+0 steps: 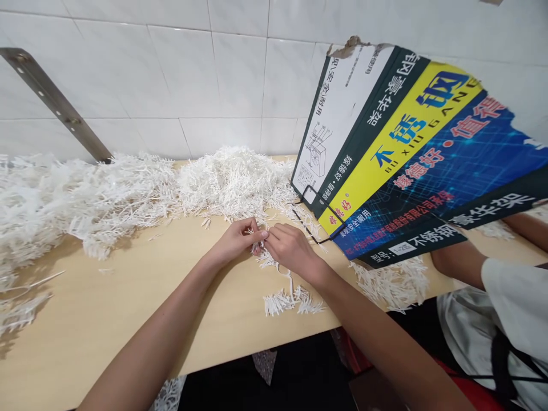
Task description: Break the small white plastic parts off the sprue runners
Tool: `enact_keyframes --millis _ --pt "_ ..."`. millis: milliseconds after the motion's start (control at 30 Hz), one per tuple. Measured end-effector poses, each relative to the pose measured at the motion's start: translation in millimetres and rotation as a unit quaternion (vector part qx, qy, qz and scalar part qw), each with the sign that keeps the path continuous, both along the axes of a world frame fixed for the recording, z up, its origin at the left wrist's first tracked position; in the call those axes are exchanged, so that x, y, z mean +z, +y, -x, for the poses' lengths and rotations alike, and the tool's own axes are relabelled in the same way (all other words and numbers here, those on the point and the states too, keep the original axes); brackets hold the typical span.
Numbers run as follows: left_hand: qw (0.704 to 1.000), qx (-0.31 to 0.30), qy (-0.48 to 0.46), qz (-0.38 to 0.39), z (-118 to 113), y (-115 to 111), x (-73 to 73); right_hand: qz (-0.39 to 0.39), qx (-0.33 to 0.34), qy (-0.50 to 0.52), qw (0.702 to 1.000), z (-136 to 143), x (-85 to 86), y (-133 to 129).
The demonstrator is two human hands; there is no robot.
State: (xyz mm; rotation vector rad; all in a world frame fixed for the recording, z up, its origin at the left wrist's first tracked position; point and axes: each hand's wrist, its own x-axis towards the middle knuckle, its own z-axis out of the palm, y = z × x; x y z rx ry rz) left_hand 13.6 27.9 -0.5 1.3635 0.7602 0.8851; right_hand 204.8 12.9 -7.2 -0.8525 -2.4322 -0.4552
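Note:
My left hand [240, 241] and my right hand [287, 244] meet over the middle of the wooden table [240, 308]. Both have their fingers closed in a pinch on white stringy strands [266, 260], which hang below the fingertips. From there a thin white string [291, 285] runs down to small fringed white tufts [278, 302] lying near the table's front edge. Just behind my hands lies a large heap of white strands [235, 177].
More white strands [107, 200] spread along the left. A printed cardboard panel [385, 154] stands upright at the right, with a black wire frame [319, 217] at its lower corner. Past it are a person's arm [460, 262] and another pile [394, 282]. A metal bracket [64, 108] leans at the tiled wall.

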Motion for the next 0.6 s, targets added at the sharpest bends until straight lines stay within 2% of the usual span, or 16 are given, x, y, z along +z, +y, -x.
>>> enact_keyframes --millis 167,233,300,367,433,533,600 --pt "0.999 -0.024 -0.018 0.021 5 3 2.8 0.036 -0.039 0.030 0.998 -6 9.9 -3" --pt "0.999 -0.020 0.037 -0.019 4 1 4.3 0.058 -0.052 0.035 0.996 -8 8.2 -3" --pt "0.986 -0.001 0.135 -0.097 1 -5 4.5 0.076 -0.070 0.038 0.994 -9 4.0 -2" --pt "0.950 0.031 0.240 -0.198 -4 -12 1.9 0.093 -0.086 0.036 0.991 -9 -0.2 0" --pt "0.899 0.063 0.334 -0.276 -8 -20 -3.8 0.112 -0.088 0.024 0.990 -8 -2.7 2" --pt "0.834 0.077 0.444 -0.319 -7 -25 -13.8 0.137 -0.065 -0.004 0.988 -8 -2.7 6" --pt "0.811 0.058 0.477 -0.335 -1 -24 -17.7 0.145 -0.033 -0.027 0.988 -10 -1.3 9"
